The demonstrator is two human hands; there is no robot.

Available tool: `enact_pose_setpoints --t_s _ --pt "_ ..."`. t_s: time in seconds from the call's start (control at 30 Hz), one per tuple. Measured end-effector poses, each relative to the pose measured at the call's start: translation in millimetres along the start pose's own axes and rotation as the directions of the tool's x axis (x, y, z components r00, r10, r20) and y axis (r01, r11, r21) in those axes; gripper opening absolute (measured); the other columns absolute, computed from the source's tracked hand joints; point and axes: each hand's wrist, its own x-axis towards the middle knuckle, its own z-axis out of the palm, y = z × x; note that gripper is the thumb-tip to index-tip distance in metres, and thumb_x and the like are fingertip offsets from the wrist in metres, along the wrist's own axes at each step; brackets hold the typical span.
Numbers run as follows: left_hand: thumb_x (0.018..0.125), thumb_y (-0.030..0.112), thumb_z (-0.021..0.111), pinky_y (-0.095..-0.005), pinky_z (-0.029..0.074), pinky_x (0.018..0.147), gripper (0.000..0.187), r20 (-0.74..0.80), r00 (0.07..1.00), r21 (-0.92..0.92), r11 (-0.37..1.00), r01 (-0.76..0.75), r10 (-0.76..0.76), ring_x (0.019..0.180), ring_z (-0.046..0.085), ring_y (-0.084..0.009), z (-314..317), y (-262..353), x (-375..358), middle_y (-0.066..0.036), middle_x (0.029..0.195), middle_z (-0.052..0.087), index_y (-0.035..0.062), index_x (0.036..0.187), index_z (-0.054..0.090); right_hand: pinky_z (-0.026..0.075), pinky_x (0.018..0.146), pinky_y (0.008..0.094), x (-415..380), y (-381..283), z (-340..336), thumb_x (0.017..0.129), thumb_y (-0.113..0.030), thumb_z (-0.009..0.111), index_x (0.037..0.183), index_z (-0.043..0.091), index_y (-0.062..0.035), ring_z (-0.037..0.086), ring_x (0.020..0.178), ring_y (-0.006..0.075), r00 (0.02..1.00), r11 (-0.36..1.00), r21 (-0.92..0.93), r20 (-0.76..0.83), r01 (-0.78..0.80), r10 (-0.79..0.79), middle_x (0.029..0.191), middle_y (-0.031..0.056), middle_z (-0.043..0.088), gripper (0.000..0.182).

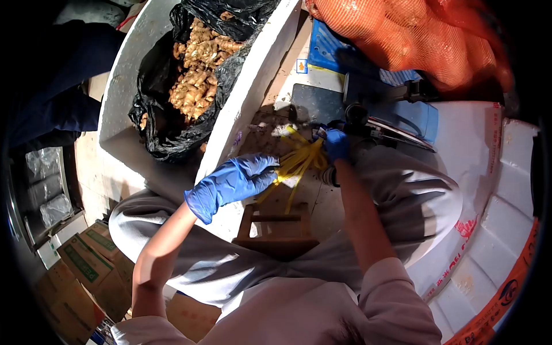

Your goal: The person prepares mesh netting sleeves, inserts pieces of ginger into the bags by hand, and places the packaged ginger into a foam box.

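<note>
Yellow bands (299, 161), thin and stretchy, span between both blue-gloved hands: left hand (238, 179) closed on one end, right hand (336, 144) pinching the other. Beyond, knobbly ginger (198, 63) fills a black bag (155, 126) in a white foam box (129, 63).

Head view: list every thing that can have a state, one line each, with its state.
left hand: gloved in blue, closed on the yellow straps
right hand: gloved in blue, gripping the other end of the yellow straps
yellow straps: bundled, stretched between both hands
black bag: open, ginger showing
white foam box: lid off
orange net sack: full
</note>
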Motion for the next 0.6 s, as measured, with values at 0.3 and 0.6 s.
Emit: enact_pose_setpoints --t_s 0.3,0.6 --pt "0.084 0.007 0.046 -0.0251 0.043 0.075 0.023 -0.023 0.994 -0.738 0.669 -0.091 0.11 0.085 0.053 -0.0128 2 -12 11 -0.007 0.096 0.055 -0.0002 0.105 0.048 0.044 0.053 0.0363 38 -46 -71 0.072 -0.03 0.057 0.063 0.061 -0.007 0.056 0.059 0.0297 0.968 0.954 -0.258 0.16 -0.15 0.196 0.064 0.0155 0.057 0.025" --pt "0.086 0.034 0.04 -0.032 0.045 0.077 0.042 0.342 0.94 -0.936 0.09 0.339 0.016 0.092 0.054 -0.0232 16 -26 1 -0.015 0.106 0.052 -0.0001 0.109 0.044 0.043 0.057 0.0389 44 -208 -226 0.077 -0.017 0.048 0.076 0.055 -0.0061 0.055 0.068 0.0289 0.983 0.964 -0.218 -0.065 0.155 -0.172 0.079 0.0137 0.055 0.013"
